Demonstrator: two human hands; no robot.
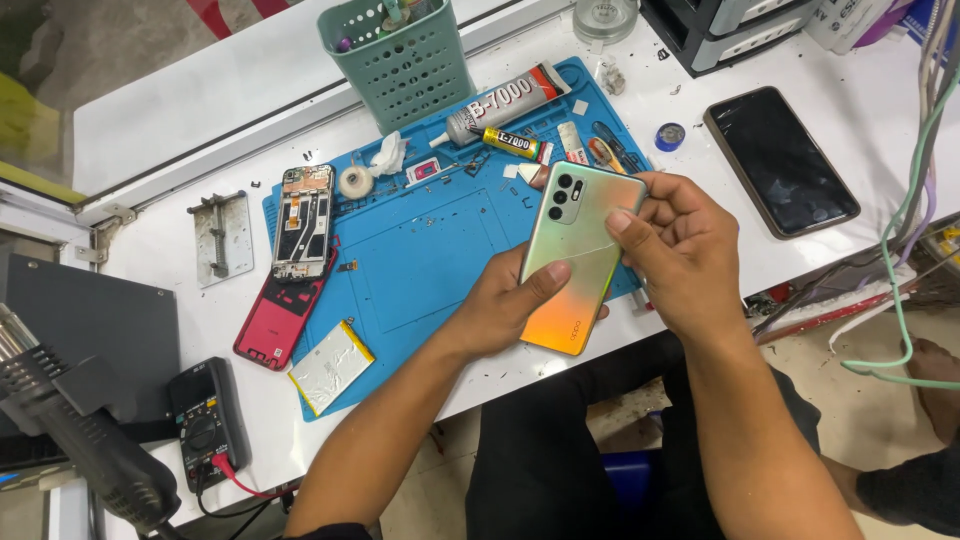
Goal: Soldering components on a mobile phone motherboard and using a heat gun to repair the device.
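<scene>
I hold a smartphone [575, 250] with its iridescent green-to-orange back facing up and a camera cluster at the top left corner. My left hand [505, 305] grips its lower left edge from beneath, thumb on the back. My right hand [680, 245] clasps the upper right edge, thumb pressed on the back cover. The phone hovers over the right part of a blue work mat [420, 260].
On the mat lie a dismantled phone frame [303, 220], a red back cover [280, 320], a silver battery [332, 365], glue tubes [500, 105] and small parts. A green basket [400, 60], a metal clamp [220, 235], a black phone [780, 160], a multimeter [205, 420] and a heat gun [80, 430] surround it.
</scene>
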